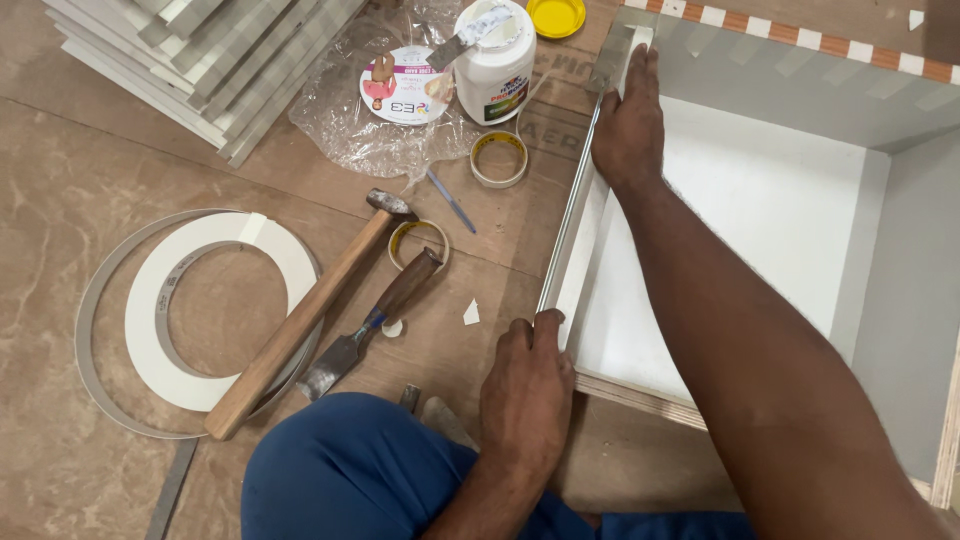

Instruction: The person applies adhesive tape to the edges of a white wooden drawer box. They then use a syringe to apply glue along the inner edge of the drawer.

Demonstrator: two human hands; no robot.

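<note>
In the head view, the left hand [527, 385] sits low in the middle of the frame, its fingers curled over the near end of a thin grey edge strip [572, 215]. The right hand [629, 125] is near the top, right of the middle, fingers flat and close together, pressing the far end of the strip. The strip runs along the left wall of a white box [770, 215] on the right. Left of it, on the brown floor, lie a hammer [300, 320], a chisel [365, 330], two small tape rolls [499, 158] and a white glue jar [495, 70]. A big coil of white band [215, 310] lies at the left
</note>
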